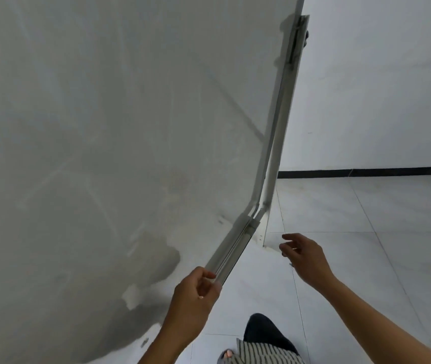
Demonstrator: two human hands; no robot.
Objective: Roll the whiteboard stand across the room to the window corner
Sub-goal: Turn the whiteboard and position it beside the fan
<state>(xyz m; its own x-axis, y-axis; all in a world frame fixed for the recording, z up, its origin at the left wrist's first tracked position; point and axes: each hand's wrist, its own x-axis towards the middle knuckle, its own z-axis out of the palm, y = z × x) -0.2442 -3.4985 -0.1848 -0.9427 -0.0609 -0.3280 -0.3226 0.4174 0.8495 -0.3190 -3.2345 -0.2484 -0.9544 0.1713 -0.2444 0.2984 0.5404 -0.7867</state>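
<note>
The whiteboard stand fills the left and middle of the view: its large grey-white board [99, 132] has a metal frame edge [274, 143] running down its right side and a marker tray [231, 252] along the bottom. My left hand [196, 295] is closed on the near end of that tray. To the right, my right hand [305, 254] hovers with fingers spread, apart from the stand and holding nothing. The stand's wheels are hidden.
White floor tiles [366, 245] stretch to the right of the stand. A white wall [379, 88] with a black skirting strip [366, 171] stands behind. My leg and sandalled foot [229, 354] are at the bottom, close to the board.
</note>
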